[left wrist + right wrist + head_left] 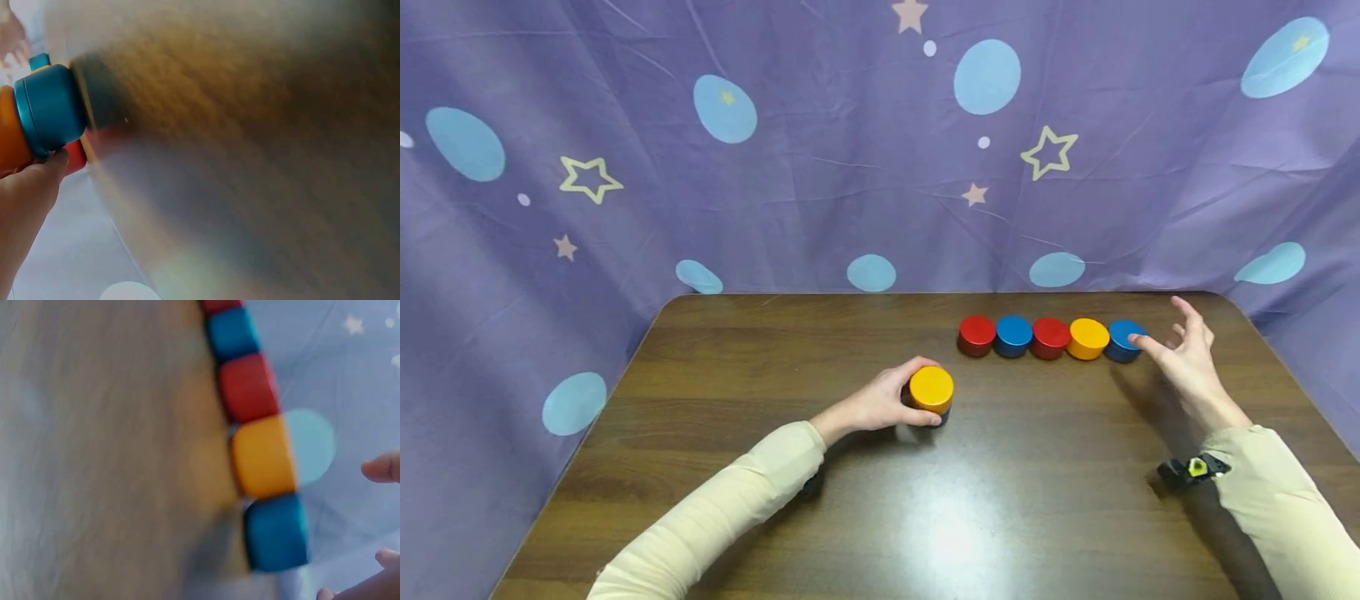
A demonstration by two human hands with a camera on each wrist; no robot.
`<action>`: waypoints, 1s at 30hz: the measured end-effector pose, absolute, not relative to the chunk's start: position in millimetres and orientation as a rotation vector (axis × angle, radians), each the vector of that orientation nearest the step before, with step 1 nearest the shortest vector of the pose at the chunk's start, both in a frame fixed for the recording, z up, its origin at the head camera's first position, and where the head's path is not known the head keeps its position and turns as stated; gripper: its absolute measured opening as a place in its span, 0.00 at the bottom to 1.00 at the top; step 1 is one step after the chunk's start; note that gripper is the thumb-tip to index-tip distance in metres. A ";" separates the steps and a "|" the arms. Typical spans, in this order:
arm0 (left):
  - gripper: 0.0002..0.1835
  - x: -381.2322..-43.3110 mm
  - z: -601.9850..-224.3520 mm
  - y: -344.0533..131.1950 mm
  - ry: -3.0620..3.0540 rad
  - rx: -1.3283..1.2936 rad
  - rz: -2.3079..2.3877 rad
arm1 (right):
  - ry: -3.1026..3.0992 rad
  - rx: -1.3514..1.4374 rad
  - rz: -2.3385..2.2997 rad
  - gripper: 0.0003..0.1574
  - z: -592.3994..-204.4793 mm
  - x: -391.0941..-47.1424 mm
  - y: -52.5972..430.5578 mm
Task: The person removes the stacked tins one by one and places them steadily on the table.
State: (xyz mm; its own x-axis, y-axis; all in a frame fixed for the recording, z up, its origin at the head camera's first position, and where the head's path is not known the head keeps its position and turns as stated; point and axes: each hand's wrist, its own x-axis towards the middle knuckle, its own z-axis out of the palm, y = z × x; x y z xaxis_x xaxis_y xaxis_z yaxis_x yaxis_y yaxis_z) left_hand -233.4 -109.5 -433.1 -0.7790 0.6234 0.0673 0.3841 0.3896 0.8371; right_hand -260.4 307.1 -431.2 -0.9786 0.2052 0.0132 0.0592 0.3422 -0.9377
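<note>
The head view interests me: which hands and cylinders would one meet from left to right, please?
Left hand, held yellow-topped stack, row's first red cylinder, row's first blue cylinder, row's second red cylinder, row's yellow cylinder, row's second blue cylinder, right hand.

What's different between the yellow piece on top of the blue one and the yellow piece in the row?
The stacked yellow piece sits on a blue piece; the row's yellow piece stands on the table. The left hand holds the stacked one together with the blue piece; no hand touches the row's one. Both are yellow and round, with flat tops.
</note>
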 end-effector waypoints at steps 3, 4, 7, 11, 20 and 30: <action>0.38 -232.9 -433.4 -111.0 2.405 0.903 1.291 | -2.412 -0.242 1.749 0.52 -418.4 -254.1 298.0; 0.40 -233.0 -433.4 -111.8 2.411 0.902 1.280 | -2.402 -0.224 1.763 0.51 -414.4 -252.1 294.5; 0.43 -234.1 -433.0 -113.8 2.415 0.910 1.279 | -2.388 -0.131 1.805 0.49 -405.0 -246.8 283.6; 0.43 -237.0 -430.4 -115.5 2.398 0.925 1.301 | -2.368 0.013 1.844 0.45 -399.9 -241.0 270.7; 0.40 -239.3 -430.4 -121.2 2.420 0.905 1.180 | -2.426 0.357 1.751 0.40 -396.1 -230.5 242.9; 0.42 -245.2 -433.6 -120.0 2.438 0.937 1.103 | -2.456 0.645 1.629 0.38 -397.9 -222.5 218.1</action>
